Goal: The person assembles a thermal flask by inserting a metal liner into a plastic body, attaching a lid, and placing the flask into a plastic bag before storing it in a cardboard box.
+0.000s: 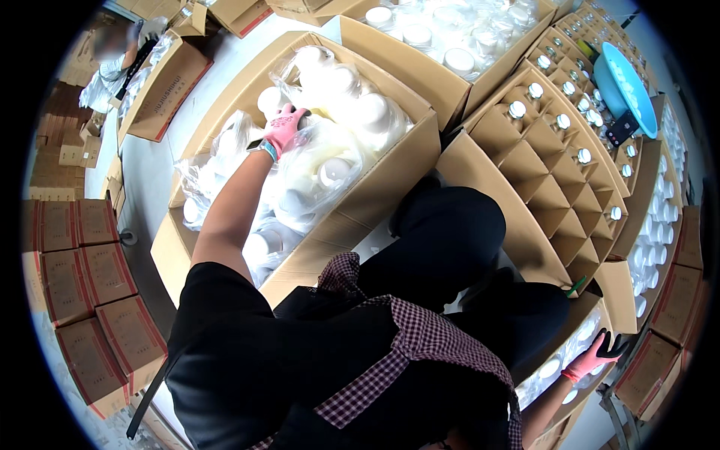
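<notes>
My left hand (283, 130), in a pink glove with dark fingertips, reaches into a large cardboard box (390, 180). Its fingers are apart and lie against the bagged white bottles (322, 161), next to one white bottle (272, 100). Clear plastic bags wrap many of these bottles. Far to the right, my right hand (592, 358), gloved the same way, has its fingers spread. It hovers over or touches the edge of another box, where white-capped bottles (550, 367) show; contact is hard to tell.
Before my knees stands a divided carton (536, 161) with capped bottles in some cells. A blue basin (624, 86) rests on cartons at the right. Another box of bagged bottles (459, 60) stands at the back. Stacked brown cartons (97, 285) line the left; a person (112, 71) works at far left.
</notes>
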`<state>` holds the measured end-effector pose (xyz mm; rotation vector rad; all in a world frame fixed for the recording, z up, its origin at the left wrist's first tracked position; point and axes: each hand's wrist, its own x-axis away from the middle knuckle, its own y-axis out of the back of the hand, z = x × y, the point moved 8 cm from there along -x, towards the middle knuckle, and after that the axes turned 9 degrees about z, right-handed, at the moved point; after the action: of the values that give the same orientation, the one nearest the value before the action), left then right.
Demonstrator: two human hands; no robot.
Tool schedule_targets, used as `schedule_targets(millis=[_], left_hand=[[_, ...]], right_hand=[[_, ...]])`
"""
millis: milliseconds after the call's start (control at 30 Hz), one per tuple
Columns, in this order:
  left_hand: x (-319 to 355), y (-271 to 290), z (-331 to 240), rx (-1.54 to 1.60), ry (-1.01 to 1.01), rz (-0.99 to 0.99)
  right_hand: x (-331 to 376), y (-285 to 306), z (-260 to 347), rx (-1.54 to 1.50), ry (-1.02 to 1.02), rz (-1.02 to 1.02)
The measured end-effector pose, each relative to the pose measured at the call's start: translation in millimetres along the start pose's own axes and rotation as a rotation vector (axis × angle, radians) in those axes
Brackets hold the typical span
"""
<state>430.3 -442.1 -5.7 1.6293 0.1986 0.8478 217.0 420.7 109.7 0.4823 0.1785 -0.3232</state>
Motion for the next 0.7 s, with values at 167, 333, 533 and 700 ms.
schedule_targets(millis=[167, 333, 533, 700], left_hand=[[-7.8, 11.3, 19.3, 0.288, -0.208, -0.274], [-55.4, -54.3, 110.9, 0.997, -0.081, -0.215], [-13.5, -26.1, 42.3, 0.313, -0.016, -0.205], [-4.1, -6.7, 17.3, 0.044, -0.078, -0.086]], right_hand=[[29.3, 17.8, 36.3, 0.02, 0.145, 0.055], [48.9, 18.8, 48.4, 0.039, 0.233, 0.096], [71.3, 19.6, 39.3, 0.011, 0.198, 0.103], [82.9, 2.3, 32.5, -0.042, 0.109, 0.167]])
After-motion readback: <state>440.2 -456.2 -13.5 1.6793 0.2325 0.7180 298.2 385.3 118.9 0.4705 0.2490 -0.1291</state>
